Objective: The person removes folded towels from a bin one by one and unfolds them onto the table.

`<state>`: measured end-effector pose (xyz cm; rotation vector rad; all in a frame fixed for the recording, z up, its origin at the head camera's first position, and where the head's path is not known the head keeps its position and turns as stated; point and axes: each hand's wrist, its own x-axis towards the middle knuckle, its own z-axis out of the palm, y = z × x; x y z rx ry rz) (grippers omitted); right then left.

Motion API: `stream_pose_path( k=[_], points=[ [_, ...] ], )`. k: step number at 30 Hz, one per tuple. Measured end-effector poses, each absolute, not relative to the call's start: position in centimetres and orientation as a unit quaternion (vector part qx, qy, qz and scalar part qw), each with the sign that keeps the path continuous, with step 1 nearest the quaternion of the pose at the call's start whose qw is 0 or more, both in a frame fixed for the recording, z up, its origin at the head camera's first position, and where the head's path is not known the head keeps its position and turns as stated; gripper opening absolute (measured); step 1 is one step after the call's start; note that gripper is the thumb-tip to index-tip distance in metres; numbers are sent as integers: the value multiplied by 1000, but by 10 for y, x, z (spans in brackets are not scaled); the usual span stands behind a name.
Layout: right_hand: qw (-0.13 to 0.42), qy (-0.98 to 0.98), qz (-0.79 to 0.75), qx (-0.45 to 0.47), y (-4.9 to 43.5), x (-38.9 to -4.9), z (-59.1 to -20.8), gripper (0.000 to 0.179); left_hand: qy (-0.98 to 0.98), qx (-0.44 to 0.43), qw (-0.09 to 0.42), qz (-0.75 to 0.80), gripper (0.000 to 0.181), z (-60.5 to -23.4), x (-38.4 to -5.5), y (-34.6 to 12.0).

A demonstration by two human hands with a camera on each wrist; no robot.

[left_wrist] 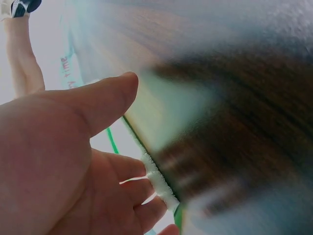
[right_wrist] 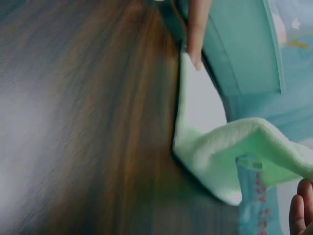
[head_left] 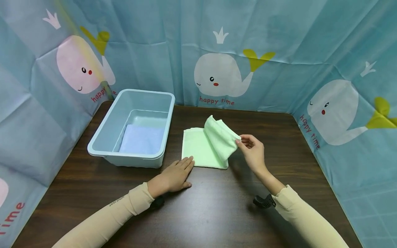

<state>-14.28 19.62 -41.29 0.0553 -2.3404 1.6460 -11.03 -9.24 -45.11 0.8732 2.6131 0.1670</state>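
Observation:
A light green towel point(head_left: 198, 148) lies on the dark wooden table, its right part lifted and folding over toward the left. My right hand point(head_left: 254, 151) pinches the raised edge between thumb and fingers; in the right wrist view the lifted towel point(right_wrist: 220, 152) curves up to the fingers at the lower right. My left hand point(head_left: 175, 175) lies flat with straight fingers, its fingertips resting on the towel's near left corner. The left wrist view shows the left hand point(left_wrist: 98, 161) from the palm side, fingers against the towel's edge.
A light blue plastic tub point(head_left: 133, 162) stands left of the towel, with a folded blue-violet cloth point(head_left: 141, 139) on its floor. Blue curtains point(head_left: 173, 62) with whale prints enclose the table point(head_left: 217, 213) at the back and sides.

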Motion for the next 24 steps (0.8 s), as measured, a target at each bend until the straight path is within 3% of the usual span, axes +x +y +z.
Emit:
stream_pose_path(
  k=[11, 24],
  points=[
    [157, -809, 565, -42, 234, -120, -423, 24, 934, 303, 182, 60, 80, -454, -112, -98],
    [158, -824, 527, -136, 271, -112, -470, 26, 940, 279, 184, 69, 80, -454, -108, -102]
  ],
)
